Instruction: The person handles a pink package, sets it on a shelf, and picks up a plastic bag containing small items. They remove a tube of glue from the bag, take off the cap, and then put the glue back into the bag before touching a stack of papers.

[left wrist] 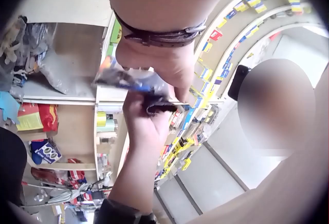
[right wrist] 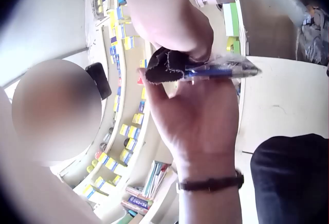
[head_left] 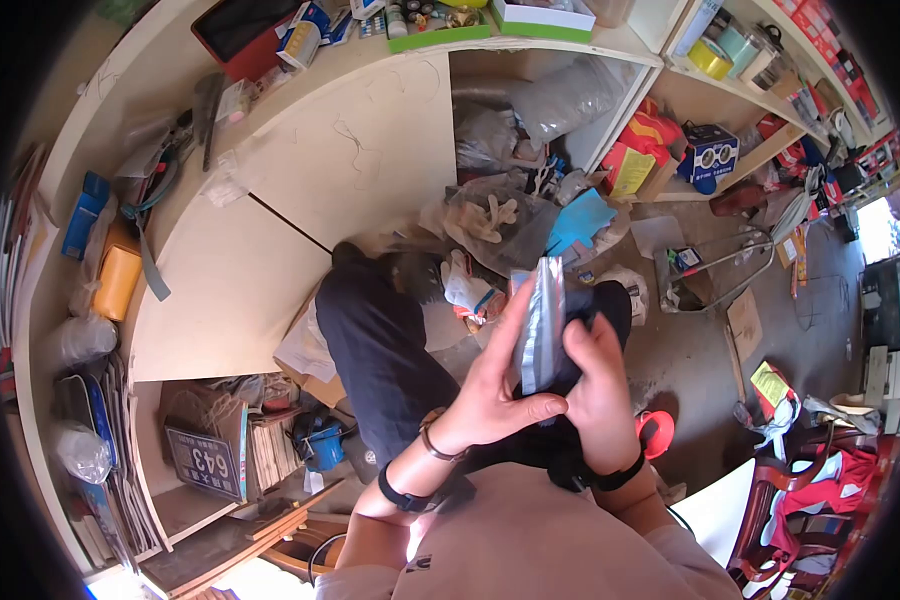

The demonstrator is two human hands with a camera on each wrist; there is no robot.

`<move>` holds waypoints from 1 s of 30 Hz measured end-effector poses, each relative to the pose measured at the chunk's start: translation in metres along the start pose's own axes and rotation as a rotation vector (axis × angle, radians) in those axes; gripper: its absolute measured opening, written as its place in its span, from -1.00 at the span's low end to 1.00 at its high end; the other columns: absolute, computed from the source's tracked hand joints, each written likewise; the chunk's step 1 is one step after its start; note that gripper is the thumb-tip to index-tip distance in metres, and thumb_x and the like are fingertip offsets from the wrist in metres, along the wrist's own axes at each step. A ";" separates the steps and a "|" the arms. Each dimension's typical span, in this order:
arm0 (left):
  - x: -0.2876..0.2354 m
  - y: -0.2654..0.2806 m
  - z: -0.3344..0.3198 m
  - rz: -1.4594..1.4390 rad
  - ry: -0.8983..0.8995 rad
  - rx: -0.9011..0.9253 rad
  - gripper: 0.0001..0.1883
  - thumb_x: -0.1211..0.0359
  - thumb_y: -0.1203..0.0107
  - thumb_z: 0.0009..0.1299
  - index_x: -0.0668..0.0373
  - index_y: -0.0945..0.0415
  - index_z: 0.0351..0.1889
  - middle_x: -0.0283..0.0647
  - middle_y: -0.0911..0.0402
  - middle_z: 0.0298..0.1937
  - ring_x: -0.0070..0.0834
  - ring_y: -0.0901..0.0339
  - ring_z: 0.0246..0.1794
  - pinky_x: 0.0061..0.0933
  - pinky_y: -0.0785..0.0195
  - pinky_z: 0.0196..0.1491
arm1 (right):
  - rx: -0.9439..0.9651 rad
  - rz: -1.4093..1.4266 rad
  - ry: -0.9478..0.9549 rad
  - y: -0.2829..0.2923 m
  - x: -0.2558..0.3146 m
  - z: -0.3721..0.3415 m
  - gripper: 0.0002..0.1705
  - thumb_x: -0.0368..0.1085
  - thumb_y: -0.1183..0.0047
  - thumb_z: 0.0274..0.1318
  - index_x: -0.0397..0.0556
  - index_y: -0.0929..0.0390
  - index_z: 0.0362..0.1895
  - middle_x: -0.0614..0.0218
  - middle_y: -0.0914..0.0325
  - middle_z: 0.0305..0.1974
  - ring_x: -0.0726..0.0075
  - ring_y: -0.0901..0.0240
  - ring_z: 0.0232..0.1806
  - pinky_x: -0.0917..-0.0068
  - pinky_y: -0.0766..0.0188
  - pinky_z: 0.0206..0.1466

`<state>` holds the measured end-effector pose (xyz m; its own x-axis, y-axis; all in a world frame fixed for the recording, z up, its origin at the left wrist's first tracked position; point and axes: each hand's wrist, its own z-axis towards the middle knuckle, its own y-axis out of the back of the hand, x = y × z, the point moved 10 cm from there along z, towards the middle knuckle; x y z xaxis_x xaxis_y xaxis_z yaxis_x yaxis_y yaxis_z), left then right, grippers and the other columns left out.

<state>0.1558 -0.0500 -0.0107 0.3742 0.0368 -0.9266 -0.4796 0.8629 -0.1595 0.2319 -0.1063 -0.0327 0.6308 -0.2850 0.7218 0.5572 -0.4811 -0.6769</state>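
Note:
My left hand (head_left: 490,385) holds a shiny clear plastic packet (head_left: 543,325) upright, its fingers along one side and its thumb reaching across below. Blue shows on the packet (right wrist: 221,72) in the right wrist view. Opposite it, my right hand (head_left: 598,375) grips a dark cloth piece with a frayed edge (right wrist: 167,66), pressed close against the packet. In the left wrist view the cloth (left wrist: 157,104) lies between the two hands, below the blurred packet (left wrist: 128,81). The right hand's fingertips are mostly hidden behind the cloth and packet.
Below the hands, white work gloves (head_left: 465,285) lie between the knees. Beyond are a plastic bag with gloves (head_left: 495,220) and a blue sheet (head_left: 580,222). A curved shelf cabinet (head_left: 240,240) wraps the left and front. A red round thing (head_left: 655,433) is at the right.

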 end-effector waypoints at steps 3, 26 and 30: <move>0.012 -0.003 0.007 -0.528 0.165 -0.094 0.10 -0.16 -0.21 0.24 0.17 0.20 0.53 0.03 0.08 0.54 -0.15 -0.03 0.50 -0.13 0.12 0.47 | 0.123 0.124 0.004 -0.010 0.002 -0.002 -0.54 -0.25 -0.03 0.30 -0.21 -0.32 0.20 0.25 -0.45 0.09 0.40 -0.44 0.07 0.41 -0.36 0.16; 0.045 0.017 -0.014 -0.858 0.314 -0.196 -0.34 0.04 0.22 0.57 0.17 0.08 0.50 -0.15 -0.08 0.47 -0.36 -0.06 0.46 -0.25 0.07 0.45 | 0.171 -1.480 0.716 -0.081 0.020 0.016 -0.49 -0.27 0.21 0.30 -0.01 -0.31 0.33 0.05 -0.09 0.41 -0.20 0.01 0.44 -0.07 0.09 0.43; 0.028 0.011 -0.007 -0.830 0.293 -0.147 -0.27 -0.01 0.22 0.55 0.25 0.11 0.50 -0.08 -0.01 0.51 -0.26 0.00 0.50 -0.22 0.14 0.47 | 0.087 -1.312 0.666 -0.066 0.032 0.029 -0.52 -0.34 0.27 0.34 -0.12 -0.32 0.31 0.02 -0.21 0.36 -0.08 -0.12 0.40 0.19 -0.03 0.42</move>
<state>0.1551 -0.0427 -0.0405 0.4379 -0.7190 -0.5397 -0.2485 0.4801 -0.8413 0.2310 -0.0601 0.0310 -0.6861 -0.0259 0.7271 0.5658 -0.6471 0.5109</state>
